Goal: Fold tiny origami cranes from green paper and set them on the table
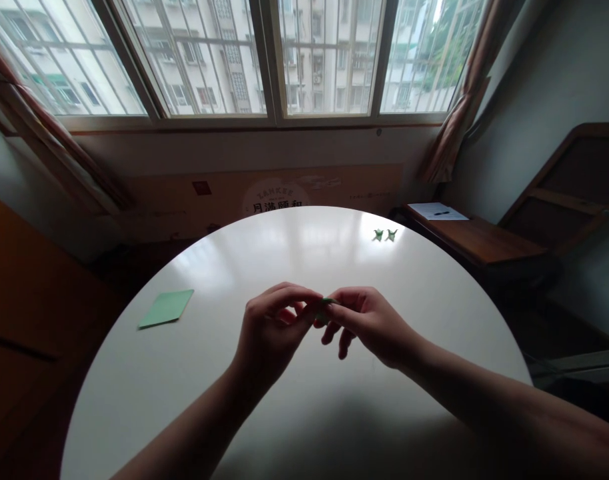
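Observation:
Between my two hands, above the middle of the white round table [304,247], is a small piece of folded green paper [326,302]. My left hand [279,323] pinches it from the left with thumb and forefinger. From the other side my right hand [367,320] pinches it too, its lower fingers loosely curled beneath. Fingertips cover most of the paper, so its folded shape cannot be made out. At the far right of the tabletop sit two small green folded paper figures [378,235], side by side. A stack of square green paper [166,309] lies to the left.
Beyond the table is a barred window [274,60] with curtains at both sides. A low wooden table [479,237] at the right carries a white sheet [437,211] with a pen on it. A printed box or panel [184,193] stands against the wall.

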### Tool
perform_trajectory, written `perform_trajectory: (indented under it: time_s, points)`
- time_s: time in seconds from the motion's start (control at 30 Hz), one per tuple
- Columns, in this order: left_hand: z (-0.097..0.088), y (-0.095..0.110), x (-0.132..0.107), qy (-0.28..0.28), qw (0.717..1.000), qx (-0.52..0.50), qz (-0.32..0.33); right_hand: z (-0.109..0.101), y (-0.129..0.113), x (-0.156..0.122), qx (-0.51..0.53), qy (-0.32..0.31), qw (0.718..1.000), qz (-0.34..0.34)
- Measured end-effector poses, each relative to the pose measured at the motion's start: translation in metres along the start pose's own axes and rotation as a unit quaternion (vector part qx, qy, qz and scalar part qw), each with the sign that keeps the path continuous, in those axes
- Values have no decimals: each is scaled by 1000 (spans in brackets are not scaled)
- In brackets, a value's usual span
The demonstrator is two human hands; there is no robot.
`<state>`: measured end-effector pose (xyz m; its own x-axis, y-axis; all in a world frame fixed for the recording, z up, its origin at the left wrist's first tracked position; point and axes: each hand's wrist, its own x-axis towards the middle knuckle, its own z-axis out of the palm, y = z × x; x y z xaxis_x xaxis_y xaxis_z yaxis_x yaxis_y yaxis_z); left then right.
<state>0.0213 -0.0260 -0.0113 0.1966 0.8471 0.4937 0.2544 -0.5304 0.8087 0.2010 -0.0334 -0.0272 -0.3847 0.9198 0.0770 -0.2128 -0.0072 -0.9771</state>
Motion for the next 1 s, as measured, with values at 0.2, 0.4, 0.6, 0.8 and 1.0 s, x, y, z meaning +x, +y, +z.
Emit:
perform_trajectory:
  time_s: [0.2,0.4,0.6,0.8,1.0]
  points:
    - [-9,2,4,-42,989,79,114,1,-1,-1,48,-12,998,24]
    - [-15,2,7,-83,979,105,151,-1,0,-2,72,-21,996,41]
    - [-18,5,10,-82,979,106,152,-3,-3,-2,92,-53,992,60]
    - [-18,7,12,-94,983,94,130,-6,1,1,83,-59,994,49]
    - [-15,1,9,-77,994,64,41,-7,1,2,-4,-30,999,19]
